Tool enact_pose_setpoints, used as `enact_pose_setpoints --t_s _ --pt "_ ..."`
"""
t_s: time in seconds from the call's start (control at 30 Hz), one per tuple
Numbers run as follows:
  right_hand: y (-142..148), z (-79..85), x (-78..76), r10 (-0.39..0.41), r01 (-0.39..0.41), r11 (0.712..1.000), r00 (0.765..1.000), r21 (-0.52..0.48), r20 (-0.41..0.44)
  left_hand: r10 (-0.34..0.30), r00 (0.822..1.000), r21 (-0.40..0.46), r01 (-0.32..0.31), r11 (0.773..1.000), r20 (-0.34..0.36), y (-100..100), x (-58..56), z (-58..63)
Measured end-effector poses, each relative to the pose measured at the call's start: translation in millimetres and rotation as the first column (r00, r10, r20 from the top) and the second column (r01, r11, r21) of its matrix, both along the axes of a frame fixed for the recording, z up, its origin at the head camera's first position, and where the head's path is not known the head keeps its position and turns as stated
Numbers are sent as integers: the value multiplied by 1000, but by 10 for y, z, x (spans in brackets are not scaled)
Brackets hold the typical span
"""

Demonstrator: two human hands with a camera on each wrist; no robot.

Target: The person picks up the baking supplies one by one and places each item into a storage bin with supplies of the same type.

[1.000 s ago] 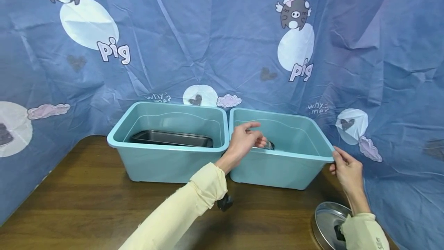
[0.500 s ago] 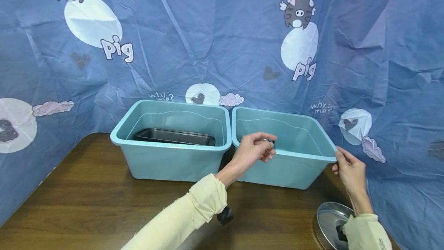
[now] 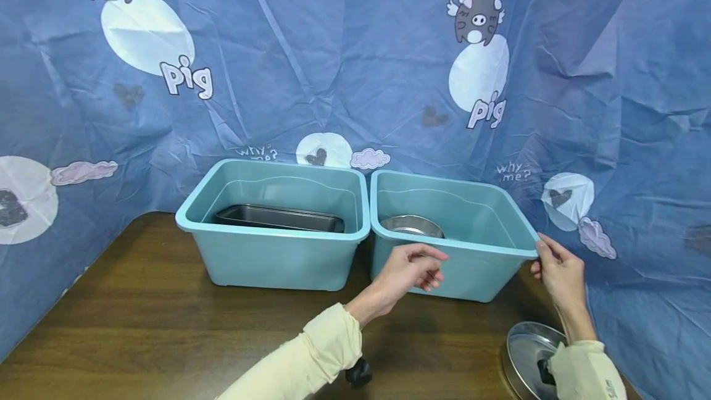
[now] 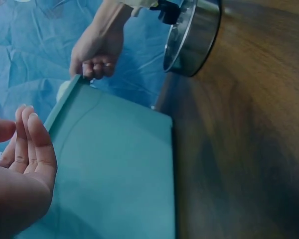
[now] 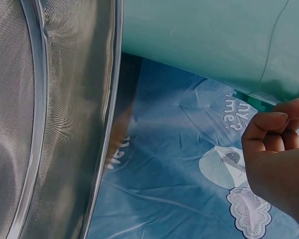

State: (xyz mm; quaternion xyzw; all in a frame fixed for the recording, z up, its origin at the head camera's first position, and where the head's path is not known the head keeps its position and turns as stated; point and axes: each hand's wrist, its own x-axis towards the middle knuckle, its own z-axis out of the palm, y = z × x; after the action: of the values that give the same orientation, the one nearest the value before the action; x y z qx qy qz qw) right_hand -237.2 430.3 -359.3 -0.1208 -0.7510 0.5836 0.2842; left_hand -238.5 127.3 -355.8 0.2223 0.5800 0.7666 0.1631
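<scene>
My right hand pinches the front right corner of the right teal plastic bin by its rim. My left hand hangs just in front of that bin's front wall, fingers loosely bent, holding nothing; the left wrist view shows the same hand apart from the bin. Inside the bin, at its left end, lies a round metal dish or sieve, its lower part hidden by the front wall. Below my right forearm a round metal sieve rests on the table, its fine mesh visible in the right wrist view.
To the left stands a second teal bin with a dark rectangular baking pan inside. Both bins sit on a brown wooden table. A blue pig-print cloth hangs behind and along the sides.
My left hand has come down and toward me from over the right bin's rim, uncovering the round metal thing inside. The right hand keeps its grip on the bin corner.
</scene>
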Motion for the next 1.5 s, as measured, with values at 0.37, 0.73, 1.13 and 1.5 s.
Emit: enact_pose_setpoints --t_s 0.37,0.73,1.13,1.5 --pt "-2 6 1 3 -3 1000 1000 2 -10 -8 997 -5 8 1000 71 94 95 -215" --pt "4 -3 1 16 -16 1000 1000 -5 0 -33 992 5 33 999 123 205 182 -425" --pt "26 -2 -8 21 -20 1000 1000 -7 22 -37 985 33 32 999 169 348 279 -624" --pt "33 -17 -12 36 -37 999 999 -32 -12 -33 982 10 31 999 187 465 347 -788"
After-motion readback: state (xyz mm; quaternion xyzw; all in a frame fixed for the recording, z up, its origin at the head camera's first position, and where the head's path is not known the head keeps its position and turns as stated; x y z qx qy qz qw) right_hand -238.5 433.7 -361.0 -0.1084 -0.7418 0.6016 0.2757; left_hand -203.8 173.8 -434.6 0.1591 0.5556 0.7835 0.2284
